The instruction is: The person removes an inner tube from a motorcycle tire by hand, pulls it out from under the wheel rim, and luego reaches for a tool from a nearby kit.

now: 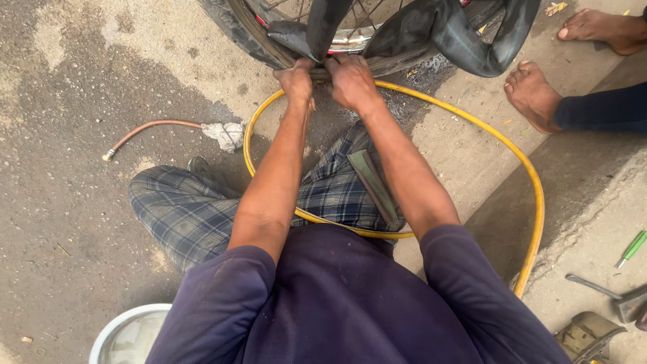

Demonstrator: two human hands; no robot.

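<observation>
Inner tube looks soft, floppy rubber to us; our left hand and right hand pinch it shut-fisted against the stiff tyre at twelve o'clock. We'd grip near the rim.

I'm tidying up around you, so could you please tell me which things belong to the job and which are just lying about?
In use: left hand and right hand gripping the tyre; inner tube.

Lying about: yellow hose, copper-coloured hose, rag, white basin, green-handled tool.
</observation>
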